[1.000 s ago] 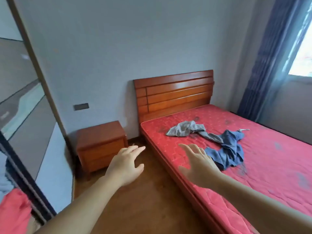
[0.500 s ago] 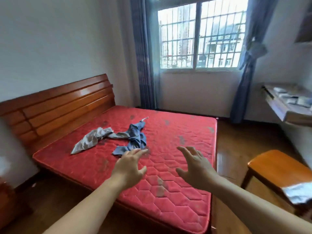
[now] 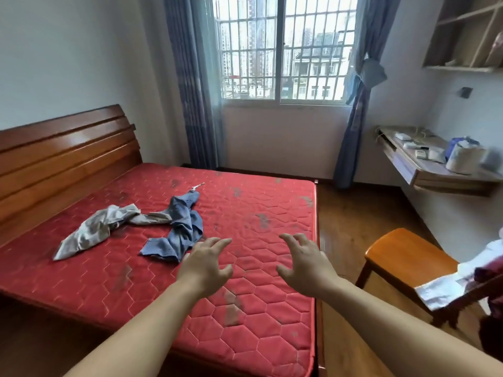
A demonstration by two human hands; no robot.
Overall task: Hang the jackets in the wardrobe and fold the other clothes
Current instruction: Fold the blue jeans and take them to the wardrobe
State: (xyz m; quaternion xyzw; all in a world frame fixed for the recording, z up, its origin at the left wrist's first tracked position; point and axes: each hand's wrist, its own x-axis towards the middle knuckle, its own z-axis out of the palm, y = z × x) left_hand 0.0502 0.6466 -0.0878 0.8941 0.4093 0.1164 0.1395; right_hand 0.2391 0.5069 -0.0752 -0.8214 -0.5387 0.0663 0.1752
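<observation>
We see two crumpled garments on the red mattress (image 3: 245,213), quilted in hexagons and blotched with dark stains: a grey garment (image 3: 100,229) of thin, wrinkled cloth, and a blue garment (image 3: 182,227) of denim-like fabric, the two touching. Our left hand (image 3: 205,263) and right hand (image 3: 304,263) hover apart above the mattress, fingers spread and slightly bent, holding nothing. The slatted wooden headboard (image 3: 65,159) is glossy. One wooden chair (image 3: 402,257) carries pale cloth.
</observation>
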